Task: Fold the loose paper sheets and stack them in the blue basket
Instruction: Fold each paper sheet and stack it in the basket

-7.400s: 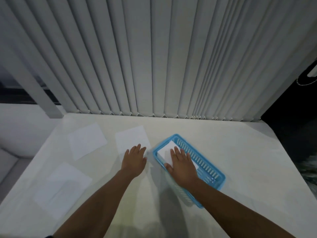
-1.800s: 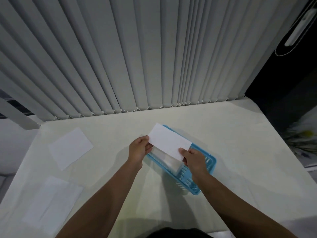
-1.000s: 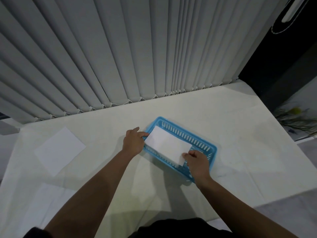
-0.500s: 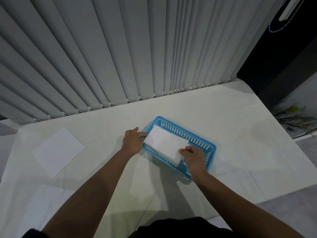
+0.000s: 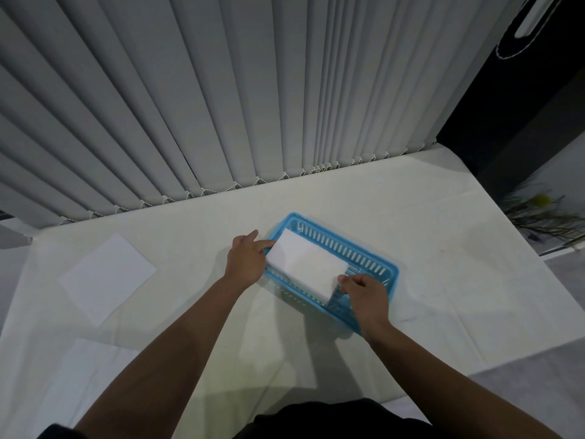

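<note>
A blue slotted basket (image 5: 372, 263) lies on the white table, right of centre. A folded white paper (image 5: 305, 266) sits in its left half, over the paper beneath it. My left hand (image 5: 245, 259) pinches the folded paper's left end at the basket's left rim. My right hand (image 5: 364, 288) pinches the paper's near right corner inside the basket. Two loose flat sheets lie to the left: one sheet (image 5: 107, 275) at mid-left, another sheet (image 5: 85, 372) near the front left edge.
Grey vertical blinds (image 5: 253, 106) hang along the table's far edge. The table's right edge (image 5: 519, 248) drops to a dark wall and a plant (image 5: 544, 213). My dark shirt shows at the bottom.
The folded paper has come down from the air into the basket. In the last half second both hands hold almost still at its two ends.
</note>
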Action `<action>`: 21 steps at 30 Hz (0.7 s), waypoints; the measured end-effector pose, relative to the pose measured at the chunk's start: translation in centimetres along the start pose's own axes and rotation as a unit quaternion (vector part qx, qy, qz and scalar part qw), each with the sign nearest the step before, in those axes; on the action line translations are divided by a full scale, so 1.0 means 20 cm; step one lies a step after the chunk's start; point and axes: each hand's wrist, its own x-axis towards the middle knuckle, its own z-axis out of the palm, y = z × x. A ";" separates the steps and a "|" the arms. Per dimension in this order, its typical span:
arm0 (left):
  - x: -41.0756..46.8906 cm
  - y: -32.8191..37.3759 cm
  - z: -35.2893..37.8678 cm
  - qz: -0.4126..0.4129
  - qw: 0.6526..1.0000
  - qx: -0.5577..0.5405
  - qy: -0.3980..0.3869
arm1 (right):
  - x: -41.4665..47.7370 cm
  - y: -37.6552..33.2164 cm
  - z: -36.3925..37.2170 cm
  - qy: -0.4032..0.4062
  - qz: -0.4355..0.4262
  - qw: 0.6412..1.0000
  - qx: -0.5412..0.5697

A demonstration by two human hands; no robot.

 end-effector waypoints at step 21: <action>-0.04 0.05 0.16 0.199 0.942 0.256 -0.084 | 0.05 0.10 0.10 -0.116 -0.312 0.794 -0.508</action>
